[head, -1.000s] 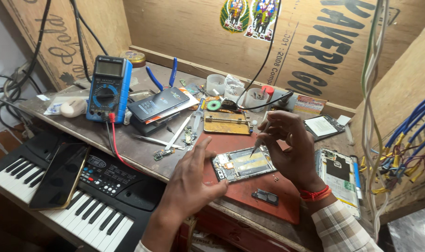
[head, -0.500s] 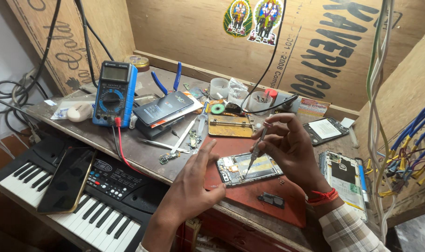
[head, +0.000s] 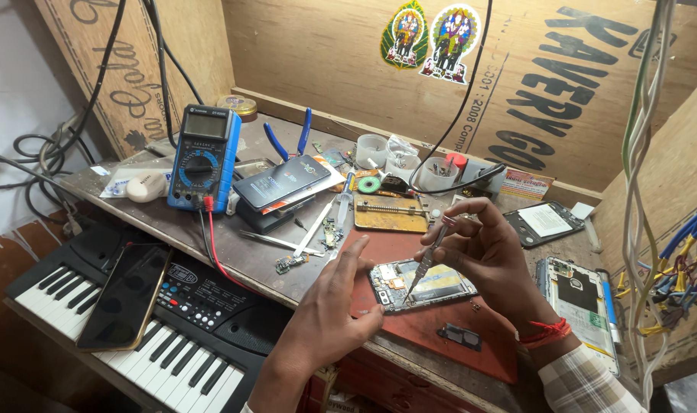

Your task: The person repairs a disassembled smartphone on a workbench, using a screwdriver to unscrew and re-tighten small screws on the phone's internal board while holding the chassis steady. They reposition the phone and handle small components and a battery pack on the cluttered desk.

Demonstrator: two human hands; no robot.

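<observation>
opened phone lies back-off on the red mat, at 6 o'clock from the brass jig. left hand braces its edge with fingers spread, grasping nothing; right hand pinches a screwdriver, tip on the board. judged step: screw work; next calls for steady vertical pressure.

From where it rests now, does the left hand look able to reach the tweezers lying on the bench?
Probably yes. The left hand steadies the opened phone and holds nothing else; the tweezers lie just beyond it on bare bench, with only a small circuit board between.
</observation>
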